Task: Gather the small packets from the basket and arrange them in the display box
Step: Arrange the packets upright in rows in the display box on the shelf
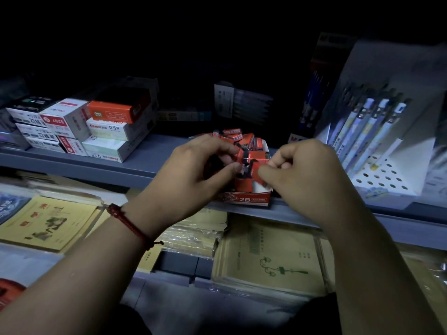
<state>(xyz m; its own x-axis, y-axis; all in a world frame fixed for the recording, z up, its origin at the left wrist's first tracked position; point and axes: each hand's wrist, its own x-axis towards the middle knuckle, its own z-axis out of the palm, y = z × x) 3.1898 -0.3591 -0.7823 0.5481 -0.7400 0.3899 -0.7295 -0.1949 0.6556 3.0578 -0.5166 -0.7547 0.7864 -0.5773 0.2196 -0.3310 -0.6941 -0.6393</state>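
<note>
- The display box (244,200), red and white with "2B" on its front wall, is sitting at the front edge of a grey shelf (72,163).
- The small packets (244,187), red with dark markings, are standing packed inside the display box, and more are lying in a loose heap at its far end.
- The left hand (193,170) is hovering over the left half of the display box. Its thumb and forefinger are closing on a red packet at the top of the box, and its other fingers are curling underneath.
- The right hand (304,175) is hovering over the right half of the display box. Its fingers are curling tightly, and its thumb and forefinger tips are pinching the right end of the same cluster of packets, though blur is hiding the exact contact.
- A red braided bracelet (128,223) is circling the left wrist, below and left of the display box.
- Stacked boxes (106,131) of stationery are lying on the shelf well to the left of the display box.
- A white pen stand (387,180) is leaning just to the right of the display box, with pens sitting in it.
- Wrapped yellow notebooks (266,257) are lying on the level below the display box.
</note>
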